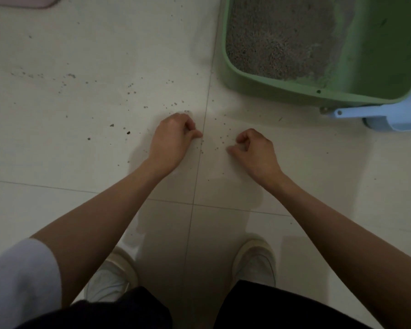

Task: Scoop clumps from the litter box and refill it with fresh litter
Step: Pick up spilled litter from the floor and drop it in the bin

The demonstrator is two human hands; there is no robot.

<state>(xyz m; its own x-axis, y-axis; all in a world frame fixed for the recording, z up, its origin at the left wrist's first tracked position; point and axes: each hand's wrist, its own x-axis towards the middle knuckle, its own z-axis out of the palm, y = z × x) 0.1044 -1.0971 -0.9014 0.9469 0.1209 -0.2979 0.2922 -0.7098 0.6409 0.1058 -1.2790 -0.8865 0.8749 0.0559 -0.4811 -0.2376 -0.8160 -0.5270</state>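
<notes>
Hands are low over the floor [57,143] and I see both from above. My left hand [173,136] has its fingers curled in, thumb tip against the first finger, close to some bits [220,138] of spilled litter. I cannot tell if it has a bit between them. My right hand [254,150] is curled too, thumb and fingers bent near each other, just above the tile. It may hold a tiny bit, but I cannot tell. The two hands are near each other, with a tile line [201,148] running between them.

More bits lie all over the pale tiles, mostly to the left and in front of my hands.

The box [271,91] is green and sits at the top right, well apart from my hands. It has grey litter [278,39] in it, piled more to the left side, and part of the green bottom shows on the right. A blue scoop [365,112] sits in a blue holder [389,125] just beside the box, at its near right corner.

Down low I see two white shoes [255,260], dark shorts [282,309] and a pale sleeve [17,276] on my left arm. A pink mat [22,1] peeks in at the top left
</notes>
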